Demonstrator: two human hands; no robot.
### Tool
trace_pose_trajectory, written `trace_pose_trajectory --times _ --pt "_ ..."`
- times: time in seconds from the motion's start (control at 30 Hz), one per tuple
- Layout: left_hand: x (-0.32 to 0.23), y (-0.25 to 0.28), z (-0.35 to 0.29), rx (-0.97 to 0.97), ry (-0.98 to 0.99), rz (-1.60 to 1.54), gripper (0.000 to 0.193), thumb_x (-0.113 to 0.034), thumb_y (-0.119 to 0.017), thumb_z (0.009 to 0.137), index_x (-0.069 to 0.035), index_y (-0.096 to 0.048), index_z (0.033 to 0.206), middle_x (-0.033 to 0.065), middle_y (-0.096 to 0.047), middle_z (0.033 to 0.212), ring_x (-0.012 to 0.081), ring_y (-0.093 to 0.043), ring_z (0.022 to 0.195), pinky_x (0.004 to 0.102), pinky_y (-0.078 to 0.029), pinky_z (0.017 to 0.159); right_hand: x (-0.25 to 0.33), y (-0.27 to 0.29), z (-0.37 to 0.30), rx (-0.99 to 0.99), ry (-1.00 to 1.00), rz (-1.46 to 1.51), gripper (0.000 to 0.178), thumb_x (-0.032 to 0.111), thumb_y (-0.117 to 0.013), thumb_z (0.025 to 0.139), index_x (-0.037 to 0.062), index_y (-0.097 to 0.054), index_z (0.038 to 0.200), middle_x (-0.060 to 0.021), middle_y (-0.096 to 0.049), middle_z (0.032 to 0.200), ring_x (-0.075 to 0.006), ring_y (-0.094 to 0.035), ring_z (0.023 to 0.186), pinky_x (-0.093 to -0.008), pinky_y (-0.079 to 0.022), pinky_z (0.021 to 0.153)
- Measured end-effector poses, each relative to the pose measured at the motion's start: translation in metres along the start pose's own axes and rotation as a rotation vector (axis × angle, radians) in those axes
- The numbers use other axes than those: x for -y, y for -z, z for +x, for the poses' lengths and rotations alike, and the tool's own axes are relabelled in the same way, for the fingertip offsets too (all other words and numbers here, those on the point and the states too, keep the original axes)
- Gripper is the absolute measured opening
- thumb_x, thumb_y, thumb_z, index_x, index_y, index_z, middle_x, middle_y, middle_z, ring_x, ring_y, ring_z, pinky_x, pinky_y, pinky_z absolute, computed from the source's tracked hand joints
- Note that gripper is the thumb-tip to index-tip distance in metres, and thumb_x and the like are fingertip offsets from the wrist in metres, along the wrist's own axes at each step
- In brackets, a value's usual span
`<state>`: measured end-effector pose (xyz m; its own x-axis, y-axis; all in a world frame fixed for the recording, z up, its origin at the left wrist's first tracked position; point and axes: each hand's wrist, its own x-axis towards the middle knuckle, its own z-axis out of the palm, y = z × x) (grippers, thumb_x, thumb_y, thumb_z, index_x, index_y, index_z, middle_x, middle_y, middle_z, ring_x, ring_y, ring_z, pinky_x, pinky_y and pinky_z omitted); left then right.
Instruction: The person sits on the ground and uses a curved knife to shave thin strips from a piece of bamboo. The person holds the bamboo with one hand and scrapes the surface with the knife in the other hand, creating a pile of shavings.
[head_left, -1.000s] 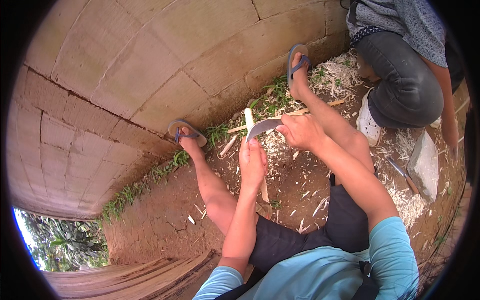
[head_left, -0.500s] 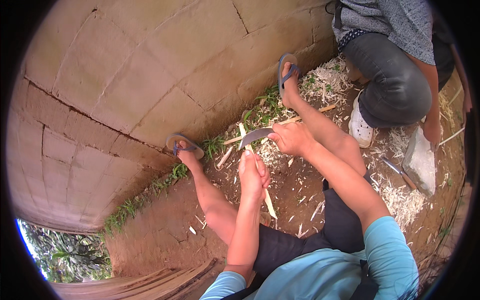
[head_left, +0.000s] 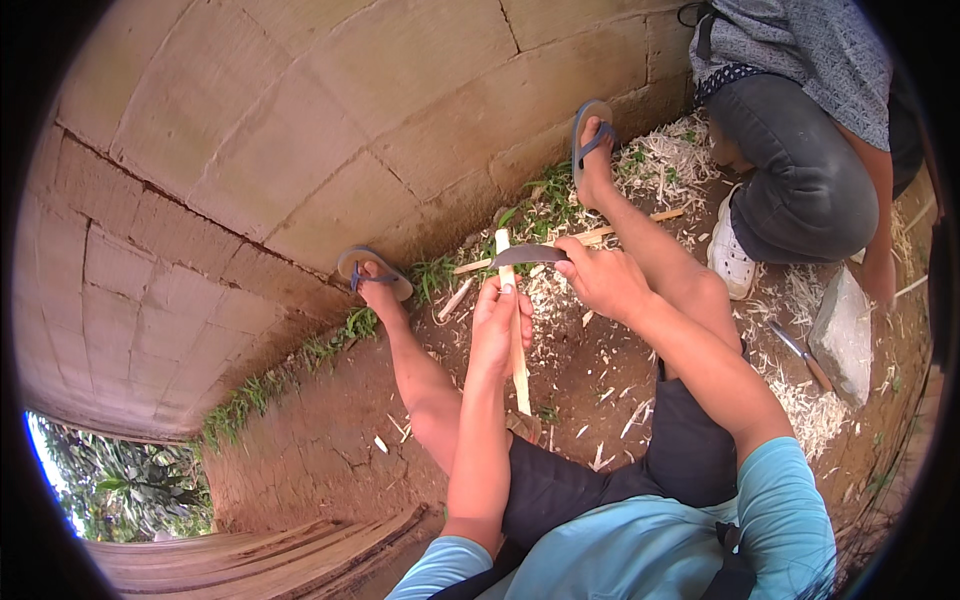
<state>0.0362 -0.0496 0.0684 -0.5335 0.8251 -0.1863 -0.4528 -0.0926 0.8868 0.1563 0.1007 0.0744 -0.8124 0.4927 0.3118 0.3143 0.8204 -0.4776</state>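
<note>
From my end, I see the wooden stick (head_left: 521, 380) running through the left hand (head_left: 492, 325), its upper end poking out beyond the thumb and its lower end hanging below the palm. The left fingers are closed around it, with the thumb laid along its face. The right hand (head_left: 603, 278) is wrapped round a curved knife (head_left: 532, 255), whose blade lies across the stick just above the left thumb. I can't make out the knife's handle, which the right fist covers, nor whether the edge is biting into the wood. The left hand hides the stick's middle.

Farther out, a strip of wood (head_left: 668, 214) lies on the ground, partly behind the right leg. Near the stone (head_left: 843, 335) I find a second knife (head_left: 802, 356) among pale shavings (head_left: 812, 412). The co-worker (head_left: 800, 160) beside it is cut off by the dark rim.
</note>
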Motion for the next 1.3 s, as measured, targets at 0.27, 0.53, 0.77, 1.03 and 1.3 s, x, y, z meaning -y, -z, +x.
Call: trace_pose_trajectory --times 0.27,0.53,0.77,1.03,1.3 --pt "0.002 -0.001 0.000 -0.029 0.011 0.000 0.019 -0.023 -0.040 0.100 -0.007 -0.048 0.107 0.0007 -0.052 0.074 0.0058 -0.043 0.049 0.0183 -0.036 0.040 0.000 -0.017 -0.003 -0.064 0.123 0.037 0.030 0.037 -0.045 0.094 0.0086 -0.049 0.103 -0.0143 -0.062 0.064 -0.0374 -0.061 0.059 -0.0475 -0.048 0.051" --pt "-0.004 -0.014 -0.007 0.031 0.062 -0.042 0.022 -0.026 -0.039 0.100 -0.006 -0.048 0.103 -0.0018 -0.041 0.061 0.0042 -0.032 0.042 0.0182 -0.027 0.036 -0.006 -0.019 0.007 -0.066 0.146 0.082 0.043 0.048 -0.044 0.092 0.0067 -0.052 0.086 -0.0151 -0.058 0.058 -0.0373 -0.060 0.056 -0.0459 -0.047 0.048" --pt "-0.021 -0.006 -0.006 -0.001 0.009 -0.156 0.020 -0.025 -0.040 0.100 -0.007 -0.047 0.097 -0.0024 -0.036 0.057 0.0047 -0.030 0.041 0.0191 -0.026 0.035 0.003 -0.005 0.055 -0.087 0.399 -0.068 0.051 0.059 -0.042 0.089 0.0095 -0.052 0.082 -0.0125 -0.056 0.054 -0.0342 -0.060 0.052 -0.0438 -0.047 0.046" --pt "-0.047 0.008 0.013 -0.022 -0.096 -0.328 0.020 -0.026 -0.039 0.100 -0.009 -0.046 0.094 -0.0024 -0.036 0.058 0.0050 -0.029 0.041 0.0186 -0.025 0.033 0.026 -0.013 0.116 -0.027 0.542 -0.164 0.049 0.057 -0.040 0.090 0.0104 -0.050 0.079 -0.0099 -0.058 0.058 -0.0331 -0.061 0.055 -0.0427 -0.048 0.047" --pt "-0.028 -0.017 0.021 -0.024 -0.068 -0.533 0.021 -0.028 -0.037 0.101 -0.012 -0.045 0.091 -0.0030 -0.034 0.057 0.0042 -0.025 0.040 0.0175 -0.022 0.032 -0.010 -0.028 0.148 -0.143 0.631 -0.198 0.055 0.063 -0.037 0.088 0.0105 -0.048 0.078 -0.0109 -0.059 0.056 -0.0323 -0.063 0.055 -0.0434 -0.050 0.047"
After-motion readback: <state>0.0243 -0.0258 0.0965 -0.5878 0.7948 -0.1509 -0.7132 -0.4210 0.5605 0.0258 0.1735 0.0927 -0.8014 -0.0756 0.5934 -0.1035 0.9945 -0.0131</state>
